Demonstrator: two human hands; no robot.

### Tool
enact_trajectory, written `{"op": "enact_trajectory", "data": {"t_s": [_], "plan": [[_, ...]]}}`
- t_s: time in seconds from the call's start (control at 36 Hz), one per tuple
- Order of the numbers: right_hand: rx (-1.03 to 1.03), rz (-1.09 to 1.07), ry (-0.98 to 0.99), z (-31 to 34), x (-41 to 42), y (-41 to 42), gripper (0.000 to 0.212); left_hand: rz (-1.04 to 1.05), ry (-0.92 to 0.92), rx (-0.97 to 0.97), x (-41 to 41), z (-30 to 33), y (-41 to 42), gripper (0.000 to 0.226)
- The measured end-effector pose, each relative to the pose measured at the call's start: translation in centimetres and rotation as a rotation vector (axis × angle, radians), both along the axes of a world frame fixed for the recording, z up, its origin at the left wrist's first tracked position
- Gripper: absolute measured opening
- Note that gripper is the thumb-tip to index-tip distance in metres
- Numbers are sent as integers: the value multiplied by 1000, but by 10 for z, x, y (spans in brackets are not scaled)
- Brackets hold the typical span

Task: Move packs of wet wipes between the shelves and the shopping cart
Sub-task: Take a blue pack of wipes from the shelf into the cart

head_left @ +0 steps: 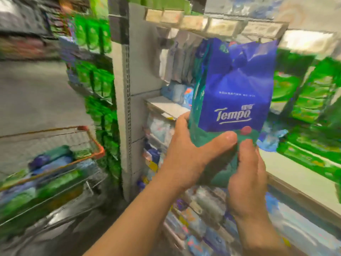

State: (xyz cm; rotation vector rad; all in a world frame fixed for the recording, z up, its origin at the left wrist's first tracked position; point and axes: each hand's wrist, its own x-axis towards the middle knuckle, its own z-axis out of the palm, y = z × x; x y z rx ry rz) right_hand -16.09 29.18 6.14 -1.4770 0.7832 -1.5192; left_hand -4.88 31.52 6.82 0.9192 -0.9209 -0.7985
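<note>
closest to the camera, both hands hold one pack upright at its lower end. the left hand (191, 152) wraps the bottom left corner, thumb laid across the front, fingers hidden behind it. the right hand (247, 174) is clamped on the bottom right edge, thumb on the front. the blue and teal pack of wet wipes (232, 89) stands tall above both hands, label facing the camera, probably gripped low so the soft upper part stays free to slide in among other goods. to the left of the left hand and lower, the shopping cart (96, 146) with its orange rim holds several blue and green packs. beyond the hands, the shelves (166, 106) carry blurred pale and blue packs, with green packs further right. whether the pack is heading to shelf or cart, i cannot tell.
</note>
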Motion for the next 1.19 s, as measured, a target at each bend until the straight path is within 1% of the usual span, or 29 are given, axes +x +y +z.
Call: {"op": "enact_trajectory", "data": {"t_s": [0.03,0.11,0.17,0.22,0.28,0.33,0.42,0.47,0.5,0.56,0.61,0.64,0.69,0.72,0.75,0.78,0.83,0.86,0.89,0.92,0.97,1.0,1.06,1.11,1.19], "plan": [[15,47,28,-1,21,7,35,39,20,10,17,-4,8,89],[20,129,73,-13,71,15,46,139,66,40,63,-15,34,93],[28,185,96,-21,108,21,36,206,84,64,94,-25,51,94],[52,262,137,-29,144,29,20,271,111,84,125,-35,65,92],[104,384,142,-40,179,32,21,345,134,120,155,-45,78,92],[158,478,156,-48,214,35,33,431,169,157,186,-55,87,96],[277,666,152,-60,264,34,24,504,218,201,232,-68,98,93],[364,822,153,-62,296,32,23,524,251,228,264,-76,102,88],[391,891,146,-64,314,29,25,543,269,234,281,-80,103,89],[460,992,133,-69,348,23,33,589,307,246,312,-85,103,94],[521,1071,147,-76,384,15,50,630,358,256,342,-88,103,95],[536,1101,163,-78,401,11,60,649,378,260,356,-89,102,95],[545,1162,210,-83,435,3,88,689,398,265,384,-90,103,93],[543,1197,230,-85,452,0,100,710,402,271,398,-89,105,91],[545,1232,244,-86,468,-3,106,727,397,283,411,-89,106,87],[549,1269,251,-86,484,-5,108,730,385,293,424,-87,107,79],[559,1357,254,-87,516,-8,104,732,363,309,450,-86,109,59],[568,1401,251,-87,531,-9,101,745,362,315,462,-85,111,55],[575,1442,249,-87,546,-10,99,764,373,317,474,-83,112,58],[572,1475,261,-87,560,-10,97,783,395,317,486,-84,113,66],[540,1511,323,-88,588,-11,95,819,459,318,510,-87,114,77],[515,1522,367,-90,601,-10,91,834,494,324,521,-90,115,79],[482,1537,444,-97,626,-12,75,841,563,324,543,-97,115,81],[465,1529,483,-104,650,-13,65,815,600,295,567,-109,114,70],[435,1468,521,-117,684,-12,65,760,655,254,604,-129,115,51]]}}
